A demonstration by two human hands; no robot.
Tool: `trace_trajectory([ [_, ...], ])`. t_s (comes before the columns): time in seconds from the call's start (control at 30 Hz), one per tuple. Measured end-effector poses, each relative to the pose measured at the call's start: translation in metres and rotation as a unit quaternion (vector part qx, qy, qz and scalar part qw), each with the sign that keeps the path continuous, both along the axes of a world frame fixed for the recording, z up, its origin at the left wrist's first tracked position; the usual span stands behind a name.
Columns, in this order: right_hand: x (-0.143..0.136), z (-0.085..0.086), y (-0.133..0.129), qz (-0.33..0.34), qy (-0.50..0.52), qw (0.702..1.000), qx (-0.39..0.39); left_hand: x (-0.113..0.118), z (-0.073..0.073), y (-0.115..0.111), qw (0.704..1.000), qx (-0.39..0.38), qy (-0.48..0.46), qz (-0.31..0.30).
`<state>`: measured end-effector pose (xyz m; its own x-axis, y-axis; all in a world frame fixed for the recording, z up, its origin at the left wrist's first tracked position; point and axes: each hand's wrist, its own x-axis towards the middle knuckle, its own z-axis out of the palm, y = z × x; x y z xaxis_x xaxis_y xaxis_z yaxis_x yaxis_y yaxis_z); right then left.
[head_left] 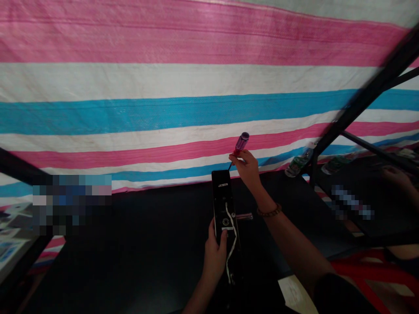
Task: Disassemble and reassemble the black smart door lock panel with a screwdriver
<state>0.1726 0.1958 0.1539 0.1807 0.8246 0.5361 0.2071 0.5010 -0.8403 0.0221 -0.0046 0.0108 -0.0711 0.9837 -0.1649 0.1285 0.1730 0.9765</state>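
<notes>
A long black door lock panel (221,192) stands tilted over the dark table, its back side towards me. Along it runs a white cable (235,235), and a shiny lever handle (245,216) sticks out to the right. My left hand (216,250) is wrapped around the panel's left edge, thumb on its back face. Pinched in the fingers of my right hand (248,169) is a screwdriver (242,142) with a clear purple-red handle. Its dark shaft points down and left towards the panel's top right corner; whether the tip touches is too dim to tell.
Behind the black table (137,235) hangs a striped plastic sheet (147,113). Plastic bottles (296,165) stand at the back right, near a black slanted metal post (353,104). Another person's hand (394,175) is at the far right, above a red stool (366,270).
</notes>
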Motion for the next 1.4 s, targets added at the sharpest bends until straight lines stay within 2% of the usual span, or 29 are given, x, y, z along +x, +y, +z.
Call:
trace_trajectory([
  [0.27, 0.0, 0.0, -0.004, 0.037, 0.002, 0.999, 0.013, 0.0, 0.002, -0.001, 1.0, -0.002, -0.005, -0.001],
  [0.53, -0.003, -0.001, -0.004, -0.018, -0.014, 0.999, 0.026, 0.0, 0.0, 0.0, 1.0, 0.005, 0.002, 0.007],
  [0.83, -0.001, 0.0, -0.01, -0.014, -0.033, 0.999, 0.019, -0.001, -0.002, 0.001, 1.0, 0.006, 0.0, 0.013],
  [1.0, -0.026, -0.018, -0.013, -0.062, -0.055, 0.995, 0.046, 0.001, 0.002, 0.001, 1.0, 0.016, 0.005, 0.013],
  [1.1, -0.046, -0.034, -0.01, -0.116, -0.024, 0.991, 0.057, 0.003, 0.005, 0.001, 0.999, 0.009, 0.01, 0.029],
  [1.17, -0.052, -0.041, -0.006, -0.12, -0.009, 0.991, 0.059, 0.003, 0.005, 0.002, 1.0, 0.001, 0.003, 0.024],
  [1.3, -0.04, -0.041, -0.002, -0.088, -0.012, 0.995, 0.051, 0.001, 0.004, 0.002, 1.0, 0.006, -0.01, 0.007],
  [1.4, -0.021, -0.032, -0.002, -0.064, -0.092, 0.993, 0.045, 0.001, 0.002, -0.001, 1.0, 0.003, -0.006, 0.007],
])
